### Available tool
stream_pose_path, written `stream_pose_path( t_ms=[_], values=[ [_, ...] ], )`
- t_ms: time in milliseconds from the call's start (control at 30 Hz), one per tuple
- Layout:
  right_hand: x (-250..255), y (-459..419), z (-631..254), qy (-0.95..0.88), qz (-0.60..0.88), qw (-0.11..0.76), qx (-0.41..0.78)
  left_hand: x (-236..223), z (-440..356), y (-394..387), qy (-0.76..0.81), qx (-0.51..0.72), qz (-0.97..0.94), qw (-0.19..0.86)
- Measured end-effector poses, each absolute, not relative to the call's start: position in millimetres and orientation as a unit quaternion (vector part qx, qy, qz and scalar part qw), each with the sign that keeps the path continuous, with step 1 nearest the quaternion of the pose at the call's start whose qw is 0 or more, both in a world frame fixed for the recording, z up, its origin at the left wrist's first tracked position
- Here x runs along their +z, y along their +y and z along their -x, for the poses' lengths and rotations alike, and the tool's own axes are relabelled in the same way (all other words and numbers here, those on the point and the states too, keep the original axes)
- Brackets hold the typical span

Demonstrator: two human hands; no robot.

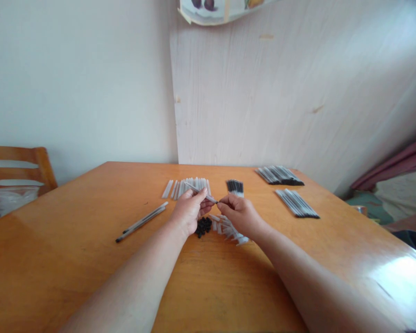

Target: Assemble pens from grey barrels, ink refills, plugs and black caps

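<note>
My left hand [193, 203] is closed around a whitish pen barrel [208, 197], which slants down to the right. At the barrel's lower end, my right hand [241, 212] pinches something small and dark; its exact kind is mostly hidden by the fingertips. Just below the hands lies a pile of small black plugs [203, 227]. Beside it, partly under my right hand, are loose translucent white caps [225, 227]. Behind my left hand a row of white pen barrels [183, 186] lies on the table. Dark-tipped refills [235, 187] lie bundled behind my right hand.
On the wooden table [72, 263], long pens with black ends [142, 222] lie at the left. Two groups of black-ended pens, a far one [279, 175] and a nearer one [297, 203], lie at the right. A wooden chair [17, 173] stands left; a wall [125, 92] rises behind.
</note>
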State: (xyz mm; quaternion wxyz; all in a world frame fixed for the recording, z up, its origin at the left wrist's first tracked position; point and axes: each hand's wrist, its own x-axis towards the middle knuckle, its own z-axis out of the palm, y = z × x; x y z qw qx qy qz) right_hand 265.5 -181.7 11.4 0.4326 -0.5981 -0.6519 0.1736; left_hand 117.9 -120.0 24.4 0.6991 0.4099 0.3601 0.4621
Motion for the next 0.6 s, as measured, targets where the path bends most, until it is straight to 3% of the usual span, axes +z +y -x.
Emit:
stream_pose_path(
  t_ms=[333,600],
  values=[
    [10,-182,-262,-0.657,0.614,0.417,0.133,25,-111,-109,0.392,0.502,-0.383,0.668],
    [15,-191,-252,-0.743,0.612,0.258,0.075,29,-105,-101,0.397,0.529,-0.367,0.654]
  ],
)
